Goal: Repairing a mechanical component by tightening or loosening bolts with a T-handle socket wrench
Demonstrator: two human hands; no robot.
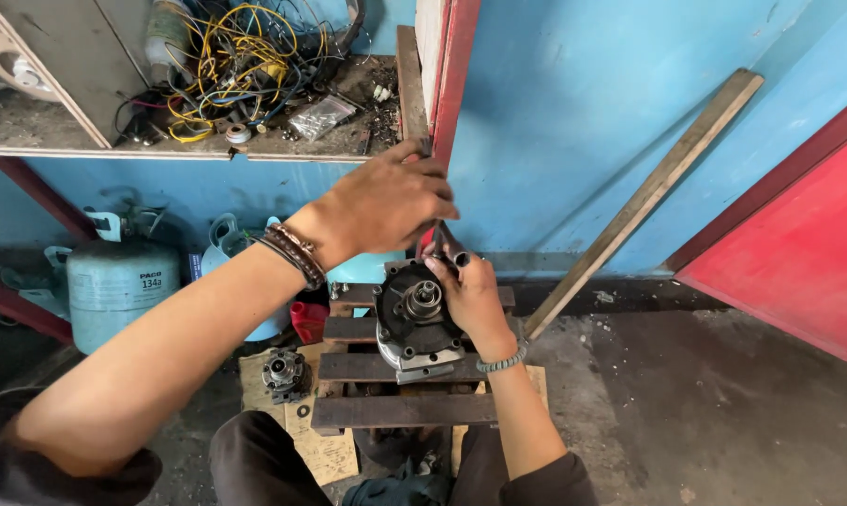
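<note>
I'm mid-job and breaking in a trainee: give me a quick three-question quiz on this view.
1. True or false: the round metal assembly rests on a slatted stand.
2. What does the right hand touch? A) the assembly B) the gas cylinder C) the wooden plank
3. Which hand grips the tool from above?

Key: 1 true; 2 A; 3 the left hand.

Hands at compressor on slatted stand
Right hand (470,295) rests on the compressor (412,319); left hand (386,201) grips a tool (439,239) above it. Stand (386,410) sits on the floor.
</note>
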